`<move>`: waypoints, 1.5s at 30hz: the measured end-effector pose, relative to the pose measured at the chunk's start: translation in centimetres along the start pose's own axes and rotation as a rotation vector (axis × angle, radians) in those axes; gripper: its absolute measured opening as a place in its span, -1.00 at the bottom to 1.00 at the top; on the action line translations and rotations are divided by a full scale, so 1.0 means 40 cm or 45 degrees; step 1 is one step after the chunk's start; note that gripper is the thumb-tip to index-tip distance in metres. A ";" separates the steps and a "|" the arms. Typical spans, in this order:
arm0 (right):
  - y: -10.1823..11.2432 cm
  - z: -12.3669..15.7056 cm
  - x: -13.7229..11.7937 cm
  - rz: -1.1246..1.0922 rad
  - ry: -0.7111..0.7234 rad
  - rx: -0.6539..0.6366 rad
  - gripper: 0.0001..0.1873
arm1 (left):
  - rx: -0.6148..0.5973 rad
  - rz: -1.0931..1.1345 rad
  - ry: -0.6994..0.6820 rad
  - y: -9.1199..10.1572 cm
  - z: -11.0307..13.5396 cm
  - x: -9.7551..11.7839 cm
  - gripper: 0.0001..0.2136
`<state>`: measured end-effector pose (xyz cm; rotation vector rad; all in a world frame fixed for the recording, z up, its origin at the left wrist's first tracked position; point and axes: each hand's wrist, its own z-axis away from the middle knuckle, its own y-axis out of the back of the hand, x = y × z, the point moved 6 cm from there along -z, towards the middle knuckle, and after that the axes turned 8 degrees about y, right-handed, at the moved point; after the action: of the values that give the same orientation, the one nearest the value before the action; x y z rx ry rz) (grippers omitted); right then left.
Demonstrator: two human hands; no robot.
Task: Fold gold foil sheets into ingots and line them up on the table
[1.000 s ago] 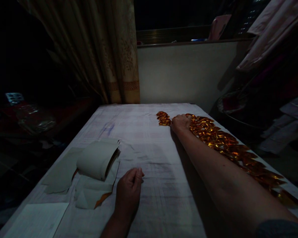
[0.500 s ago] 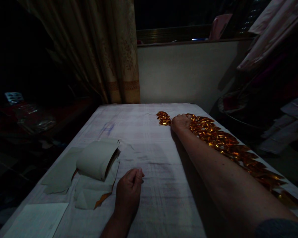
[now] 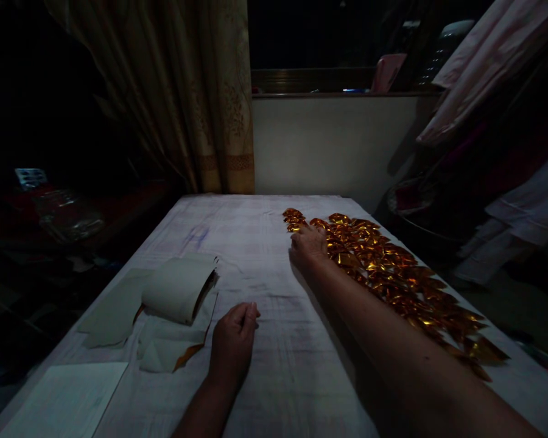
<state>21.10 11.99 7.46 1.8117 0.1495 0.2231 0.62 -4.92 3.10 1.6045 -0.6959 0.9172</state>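
A long band of folded gold foil pieces (image 3: 393,274) runs along the right side of the cloth-covered table (image 3: 265,249). My right hand (image 3: 309,242) is stretched far out and rests knuckles up at the band's left edge near its far end, fingers curled down; whether it grips a piece is hidden. My left hand (image 3: 234,343) lies on the cloth nearer to me, fingers loosely curled, nothing visible in it. Just left of it lies a stack of pale paper sheets (image 3: 178,289) with the top ones curled over, a gold underside showing at one corner.
A white sheet (image 3: 68,398) lies at the near left corner. A curtain (image 3: 187,91) hangs behind the table beside a low white wall (image 3: 329,143). Hanging clothes (image 3: 484,67) and a round basin (image 3: 415,204) crowd the right. Dark clutter fills the left.
My right hand has drawn back a little toward me along the foil band's left edge. The camera has tilted slightly. My left hand has stayed put.
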 end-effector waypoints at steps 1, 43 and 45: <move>0.003 0.021 -0.027 -0.029 0.034 -0.004 -0.74 | -0.003 0.000 -0.001 0.001 0.000 0.001 -0.58; -0.002 0.473 -0.107 -0.673 0.006 0.185 -0.72 | 0.270 -1.252 -0.015 0.246 -0.062 0.010 -0.53; -0.005 0.473 -0.107 -0.663 0.010 0.180 -0.72 | 0.265 -1.230 -0.026 0.246 -0.061 0.015 -0.56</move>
<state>21.30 -6.75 2.45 1.8446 0.6449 -0.1535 -7.69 -4.68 8.96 1.8406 0.2059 0.2522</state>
